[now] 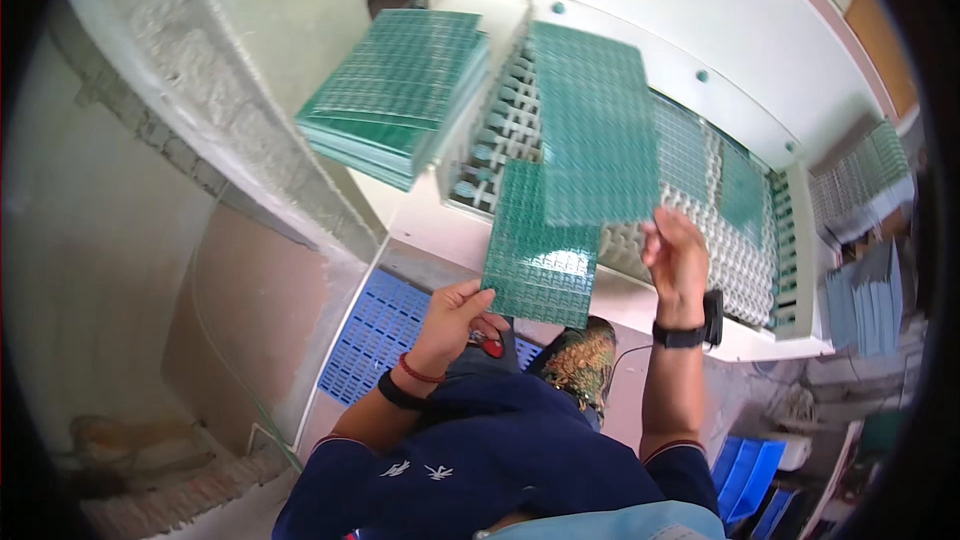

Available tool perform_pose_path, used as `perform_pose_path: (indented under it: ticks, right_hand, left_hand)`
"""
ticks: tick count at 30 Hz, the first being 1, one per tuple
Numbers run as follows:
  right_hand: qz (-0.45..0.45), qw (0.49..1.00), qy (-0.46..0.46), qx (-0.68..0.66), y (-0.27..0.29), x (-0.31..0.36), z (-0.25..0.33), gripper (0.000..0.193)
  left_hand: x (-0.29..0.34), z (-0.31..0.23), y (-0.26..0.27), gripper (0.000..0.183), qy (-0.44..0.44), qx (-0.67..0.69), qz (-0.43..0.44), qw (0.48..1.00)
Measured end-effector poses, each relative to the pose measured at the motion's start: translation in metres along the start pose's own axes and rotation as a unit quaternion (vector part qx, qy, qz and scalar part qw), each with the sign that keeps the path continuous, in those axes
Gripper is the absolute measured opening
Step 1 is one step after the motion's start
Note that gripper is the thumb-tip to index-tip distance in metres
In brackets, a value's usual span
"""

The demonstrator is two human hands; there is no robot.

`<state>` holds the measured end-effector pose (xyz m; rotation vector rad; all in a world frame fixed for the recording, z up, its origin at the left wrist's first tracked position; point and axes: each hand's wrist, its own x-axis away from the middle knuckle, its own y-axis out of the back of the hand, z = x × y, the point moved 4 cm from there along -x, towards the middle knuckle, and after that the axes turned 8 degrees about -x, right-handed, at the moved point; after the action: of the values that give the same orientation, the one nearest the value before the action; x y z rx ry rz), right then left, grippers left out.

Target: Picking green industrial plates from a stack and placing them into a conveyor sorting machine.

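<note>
My left hand (pixel 453 318) pinches the lower left edge of a green circuit board panel (pixel 540 285), tilted in front of my body. A second green panel (pixel 598 130) is pinched at its lower right corner by my right hand (pixel 679 252). This one is slightly blurred and overlaps the top of the first panel in the view. Behind both is a machine's roller conveyor (pixel 725 265) with rows of white wheels. Further green panels (pixel 743 195) lie flat on its right part. To the left, a thick stack of green panels (pixel 385 75) rests beside the conveyor.
Upright boards in a rack (pixel 865 185) and grey-blue sheets (pixel 865 300) stand past the machine's right end. A blue plastic grate (pixel 375 335) covers the floor at left. Blue bins (pixel 748 478) sit at lower right. A rough wall edge (pixel 215 90) runs along the left.
</note>
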<state>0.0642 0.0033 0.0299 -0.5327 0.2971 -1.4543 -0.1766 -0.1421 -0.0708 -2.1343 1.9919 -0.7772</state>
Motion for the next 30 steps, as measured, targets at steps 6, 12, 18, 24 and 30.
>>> perform_pose_path:
  ticks: [6, 12, 18, 24, 30]
  right_hand:
    - [-0.158, 0.986, 0.052, -0.024, 0.154, 0.089, -0.004, 0.012]
    - [-0.221, 0.974, 0.045, -0.008, 0.198, 0.095, -0.019, 0.009]
    - [-0.214, 0.976, 0.047, 0.011, 0.195, 0.074, -0.021, 0.015]
    - [-0.276, 0.944, 0.092, 0.154, 0.211, 0.083, -0.001, 0.023]
    - [-0.198, 0.906, 0.261, 0.267, 0.132, 0.110, 0.047, 0.014]
  left_hand:
    - [-0.032, 0.004, -0.018, 0.027, 0.030, 0.010, 0.058, 0.998]
    - [-0.060, 0.000, -0.032, 0.021, 0.015, 0.040, 0.051, 0.998]
    - [-0.066, -0.011, -0.036, 0.020, -0.007, 0.098, 0.004, 0.995]
    - [-0.009, -0.060, -0.003, 0.018, -0.229, -0.133, -0.196, 0.944]
    - [0.046, -0.190, 0.044, 0.027, -0.543, -0.336, -0.436, 0.634]
